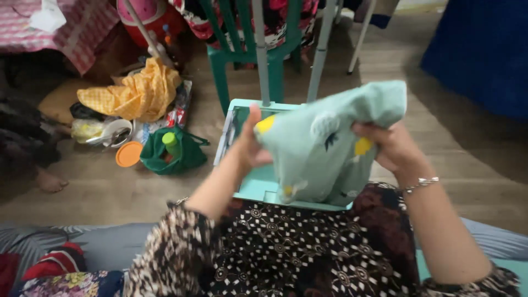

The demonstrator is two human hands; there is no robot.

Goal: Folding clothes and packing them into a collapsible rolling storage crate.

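A mint cloth point(330, 148) with small yellow and dark prints hangs bunched in the air over a mint box point(258, 184) on the floor, lifted clear so it can drape. The left hand point(250, 146) pinches its near edge; the right hand point(388, 146) has its grip closed on the top corner. Beyond stands a green chair point(242, 49); to the left lie a green bag point(173, 154) and a yellow rag point(135, 91).
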